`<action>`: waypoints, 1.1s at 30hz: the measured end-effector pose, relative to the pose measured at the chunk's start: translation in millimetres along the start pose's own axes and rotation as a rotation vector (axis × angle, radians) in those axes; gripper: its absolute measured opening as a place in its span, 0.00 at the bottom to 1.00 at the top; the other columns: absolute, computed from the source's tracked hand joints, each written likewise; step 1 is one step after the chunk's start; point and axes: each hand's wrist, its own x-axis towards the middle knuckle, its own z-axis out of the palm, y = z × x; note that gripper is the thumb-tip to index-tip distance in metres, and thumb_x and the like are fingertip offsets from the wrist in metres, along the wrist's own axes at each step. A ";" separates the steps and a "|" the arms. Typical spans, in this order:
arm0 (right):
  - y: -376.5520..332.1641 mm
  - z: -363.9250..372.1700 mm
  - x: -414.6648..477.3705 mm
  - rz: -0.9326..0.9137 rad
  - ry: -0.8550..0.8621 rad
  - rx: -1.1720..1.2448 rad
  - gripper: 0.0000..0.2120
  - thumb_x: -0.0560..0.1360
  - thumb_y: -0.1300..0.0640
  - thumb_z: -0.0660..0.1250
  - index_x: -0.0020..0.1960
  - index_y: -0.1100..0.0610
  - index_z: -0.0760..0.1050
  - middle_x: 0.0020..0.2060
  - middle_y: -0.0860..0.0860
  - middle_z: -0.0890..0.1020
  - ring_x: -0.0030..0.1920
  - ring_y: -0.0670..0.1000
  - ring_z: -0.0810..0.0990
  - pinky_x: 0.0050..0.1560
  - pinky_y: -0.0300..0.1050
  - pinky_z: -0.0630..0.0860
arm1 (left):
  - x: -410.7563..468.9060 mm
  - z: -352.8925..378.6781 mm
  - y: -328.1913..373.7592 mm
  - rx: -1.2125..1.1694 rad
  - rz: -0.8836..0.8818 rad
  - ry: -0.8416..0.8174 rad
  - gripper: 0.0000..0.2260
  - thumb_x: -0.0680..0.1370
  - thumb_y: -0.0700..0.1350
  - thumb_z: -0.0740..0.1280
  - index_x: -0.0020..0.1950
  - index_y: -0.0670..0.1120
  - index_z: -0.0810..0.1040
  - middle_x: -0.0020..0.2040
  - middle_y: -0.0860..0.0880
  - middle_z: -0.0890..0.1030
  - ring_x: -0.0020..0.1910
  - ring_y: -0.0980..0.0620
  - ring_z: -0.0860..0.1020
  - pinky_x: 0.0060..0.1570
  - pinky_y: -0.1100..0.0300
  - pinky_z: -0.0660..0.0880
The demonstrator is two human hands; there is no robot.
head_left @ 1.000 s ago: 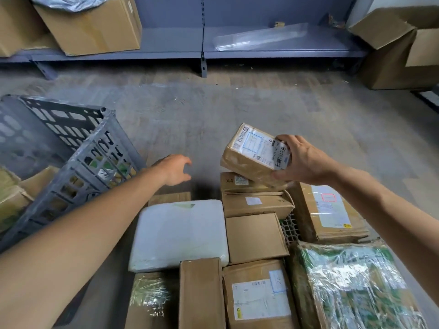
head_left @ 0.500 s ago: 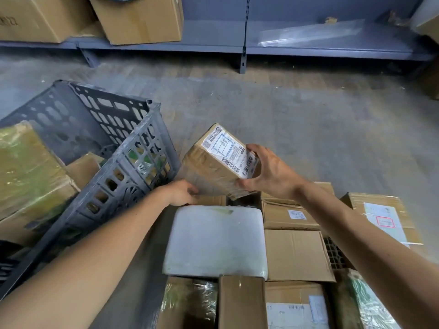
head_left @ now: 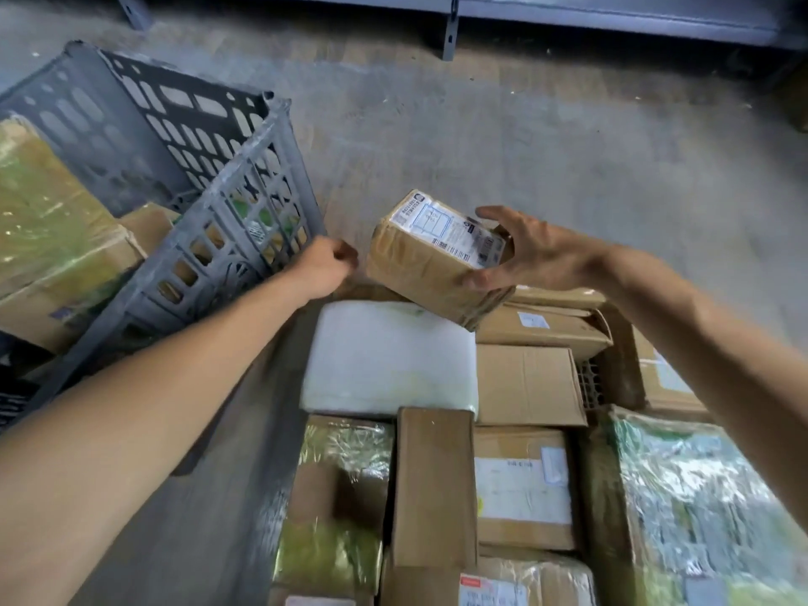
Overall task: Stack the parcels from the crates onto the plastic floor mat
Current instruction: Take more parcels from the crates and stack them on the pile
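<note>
A small brown taped parcel [head_left: 430, 262] with a white shipping label hangs tilted over the back edge of the stacked parcels. My right hand [head_left: 538, 251] grips its right end, thumb below and fingers over the top. My left hand [head_left: 325, 266] hovers just left of the parcel with its fingers curled, holding nothing, a small gap between them. A grey slotted crate [head_left: 227, 203] stands tilted at the left with several parcels inside, one wrapped in green-tinted film [head_left: 48, 212]. A strip of the lattice floor mat [head_left: 590, 384] shows between the stacked boxes.
The stack holds a white padded parcel [head_left: 389, 356], several brown cartons [head_left: 527, 384] and film-wrapped packs [head_left: 691, 487]. Bare grey floor [head_left: 503, 137] stretches beyond the stack to a low grey shelf [head_left: 612, 15] at the back.
The view has tipped downward. My right hand has kept the small parcel near the stack's back edge. My left hand has lifted off the stack and curled beside the parcel.
</note>
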 end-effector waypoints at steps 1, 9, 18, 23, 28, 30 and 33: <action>0.8 -2.9 -8.8 0.015 -0.027 -0.020 0.50 0.67 0.36 0.74 0.79 0.47 0.50 0.73 0.52 0.68 0.69 0.54 0.70 0.66 0.46 0.65 | -2.4 0.9 5.1 -0.018 0.029 0.021 0.09 0.79 0.43 0.68 0.56 0.42 0.83 0.51 0.45 0.84 0.51 0.47 0.80 0.50 0.57 0.75; 26.5 -35.2 -79.7 0.135 -0.001 -0.088 0.49 0.68 0.36 0.73 0.79 0.49 0.51 0.72 0.52 0.68 0.67 0.55 0.71 0.65 0.49 0.68 | -26.4 13.0 77.7 -0.056 0.268 -0.065 0.12 0.79 0.43 0.67 0.62 0.46 0.81 0.55 0.49 0.83 0.55 0.52 0.79 0.59 0.58 0.73; 120.0 -66.2 -118.5 0.434 0.166 -0.191 0.44 0.69 0.40 0.74 0.77 0.55 0.58 0.67 0.57 0.72 0.59 0.56 0.73 0.52 0.47 0.70 | -32.0 75.4 158.6 0.456 0.481 -0.311 0.37 0.72 0.54 0.75 0.77 0.50 0.63 0.71 0.44 0.69 0.71 0.43 0.67 0.68 0.51 0.67; 146.3 -63.4 -116.4 0.465 0.151 -0.171 0.46 0.69 0.39 0.74 0.77 0.54 0.56 0.68 0.56 0.71 0.63 0.56 0.72 0.56 0.48 0.72 | -17.4 127.4 165.0 0.608 0.423 -0.367 0.45 0.71 0.60 0.74 0.80 0.51 0.54 0.76 0.46 0.62 0.75 0.41 0.60 0.72 0.43 0.62; 160.6 -63.2 -112.0 0.460 0.135 -0.132 0.46 0.70 0.38 0.73 0.78 0.55 0.55 0.68 0.56 0.72 0.62 0.56 0.73 0.57 0.51 0.73 | -4.3 150.2 167.6 0.606 0.432 -0.309 0.40 0.74 0.56 0.72 0.80 0.52 0.55 0.76 0.46 0.63 0.75 0.42 0.61 0.72 0.43 0.61; 163.8 -63.5 -112.8 0.467 0.139 -0.119 0.45 0.70 0.39 0.73 0.78 0.55 0.55 0.68 0.56 0.72 0.62 0.56 0.74 0.58 0.52 0.74 | 0.3 155.2 166.3 0.611 0.426 -0.313 0.39 0.74 0.54 0.72 0.80 0.52 0.55 0.76 0.45 0.64 0.74 0.42 0.62 0.72 0.43 0.62; 168.4 -65.6 -115.2 0.485 0.153 -0.088 0.45 0.71 0.41 0.73 0.78 0.55 0.54 0.69 0.57 0.71 0.64 0.57 0.73 0.57 0.51 0.73 | 5.4 160.9 165.9 0.605 0.432 -0.308 0.37 0.75 0.53 0.72 0.80 0.52 0.56 0.76 0.46 0.66 0.74 0.42 0.64 0.71 0.44 0.64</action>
